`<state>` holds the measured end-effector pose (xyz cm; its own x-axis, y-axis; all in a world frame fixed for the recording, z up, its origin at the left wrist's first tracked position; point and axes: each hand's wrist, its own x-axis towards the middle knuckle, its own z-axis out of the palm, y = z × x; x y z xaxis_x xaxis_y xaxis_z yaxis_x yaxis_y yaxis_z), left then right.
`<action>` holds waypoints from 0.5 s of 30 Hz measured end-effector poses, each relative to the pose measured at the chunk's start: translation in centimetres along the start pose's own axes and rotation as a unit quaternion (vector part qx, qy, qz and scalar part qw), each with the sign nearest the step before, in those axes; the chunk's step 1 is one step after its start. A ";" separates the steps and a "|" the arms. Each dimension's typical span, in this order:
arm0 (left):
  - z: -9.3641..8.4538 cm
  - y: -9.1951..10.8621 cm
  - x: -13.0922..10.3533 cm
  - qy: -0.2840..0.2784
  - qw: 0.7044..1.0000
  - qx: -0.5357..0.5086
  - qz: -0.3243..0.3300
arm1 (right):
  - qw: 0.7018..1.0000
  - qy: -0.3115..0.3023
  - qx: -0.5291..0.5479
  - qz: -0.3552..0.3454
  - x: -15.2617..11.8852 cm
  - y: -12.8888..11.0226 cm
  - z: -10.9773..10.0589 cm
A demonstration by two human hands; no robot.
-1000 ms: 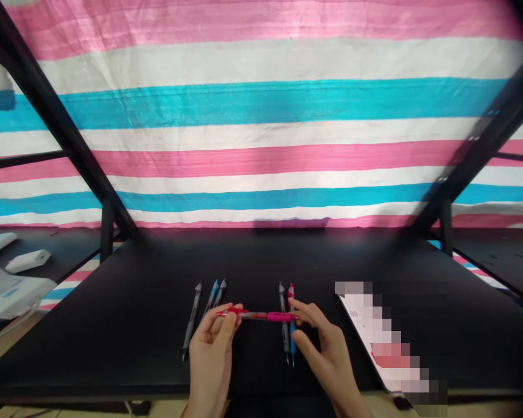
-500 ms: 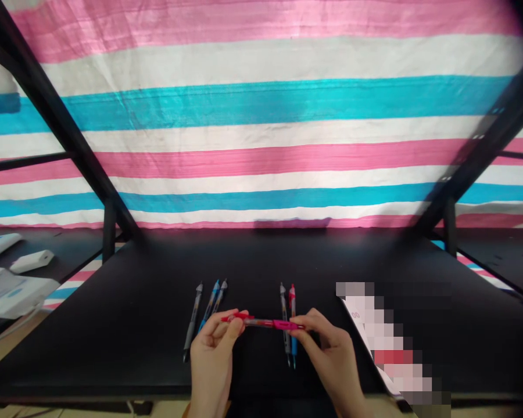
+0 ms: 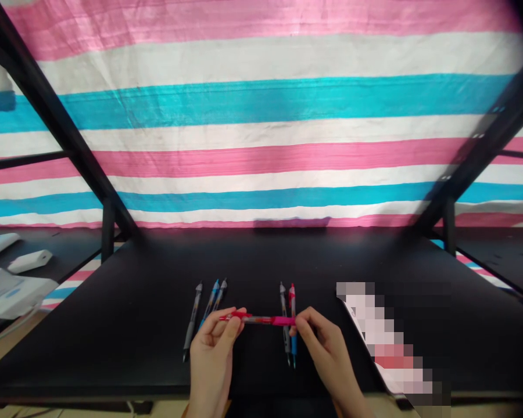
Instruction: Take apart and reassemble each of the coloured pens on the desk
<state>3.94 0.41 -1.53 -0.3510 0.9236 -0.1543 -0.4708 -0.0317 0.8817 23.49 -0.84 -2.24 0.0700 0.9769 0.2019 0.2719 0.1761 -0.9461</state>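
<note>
A red pen [image 3: 261, 320] with a pink grip is held level above the black table. My left hand [image 3: 218, 342] pinches its red clip end. At the pink end, the thumb and fingers of my right hand [image 3: 322, 342] close round the tip. Left of my hands lie a grey pen [image 3: 193, 322], a blue pen [image 3: 210, 302] and a second grey pen [image 3: 220, 294], the latter two partly hidden by my left hand. Behind the held pen are another grey pen [image 3: 286, 342] and a pen with a red top and blue grip [image 3: 293, 343].
A pixelated pale pink and white item [image 3: 386, 342] lies on the black table [image 3: 157, 261] at the right. White devices [image 3: 15, 293] sit on a side surface at the far left. Black frame bars flank a striped sheet behind the table.
The fingertips of my right hand have shifted slightly left and changed their hold at the pink end. My left hand keeps its pinch on the red pen.
</note>
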 end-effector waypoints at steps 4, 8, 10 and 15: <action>0.0 0.0 -0.1 -0.002 1.000 -0.005 -0.001 | 1.000 0.017 0.001 -0.014 0.0 -0.1 0.0; 0.1 0.2 -0.3 -0.006 1.000 -0.006 -0.006 | 1.000 0.004 0.003 0.003 0.0 -0.2 0.0; 0.1 0.2 -0.3 -0.006 1.000 -0.003 -0.003 | 1.000 0.011 0.006 -0.004 0.0 -0.2 0.0; 0.0 0.0 -0.1 -0.002 1.000 -0.013 -0.006 | 1.000 -0.001 0.019 0.007 0.0 -0.1 -0.1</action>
<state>3.94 0.28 -1.50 -0.3417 0.9256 -0.1631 -0.4953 -0.0299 0.8682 23.61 -0.87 -2.15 0.0714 0.9794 0.1890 0.2352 0.1676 -0.9574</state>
